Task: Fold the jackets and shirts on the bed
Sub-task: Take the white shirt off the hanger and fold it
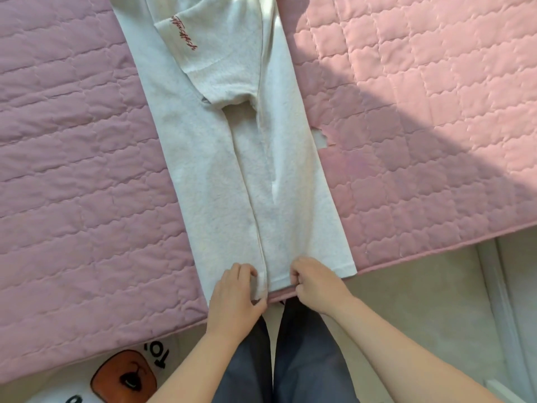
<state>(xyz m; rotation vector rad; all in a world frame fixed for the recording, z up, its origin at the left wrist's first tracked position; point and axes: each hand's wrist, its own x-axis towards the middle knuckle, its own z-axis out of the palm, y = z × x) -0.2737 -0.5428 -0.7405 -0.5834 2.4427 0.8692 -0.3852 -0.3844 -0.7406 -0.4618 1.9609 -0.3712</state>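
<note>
A white shirt (232,158) lies lengthwise on the pink quilted bed (72,170), both sides folded inward into a long strip, a sleeve with red script on top at the far end. My left hand (235,298) pinches the hem at the near edge, left of the centre seam. My right hand (313,283) grips the hem just right of that seam, fingers curled into the cloth. Both hands sit at the bed's front edge.
The bed's near edge runs diagonally across the bottom. Pale floor (421,301) shows at the lower right. A white cushion with an orange print (125,376) lies on the floor at the lower left. My legs in grey trousers (290,359) stand between.
</note>
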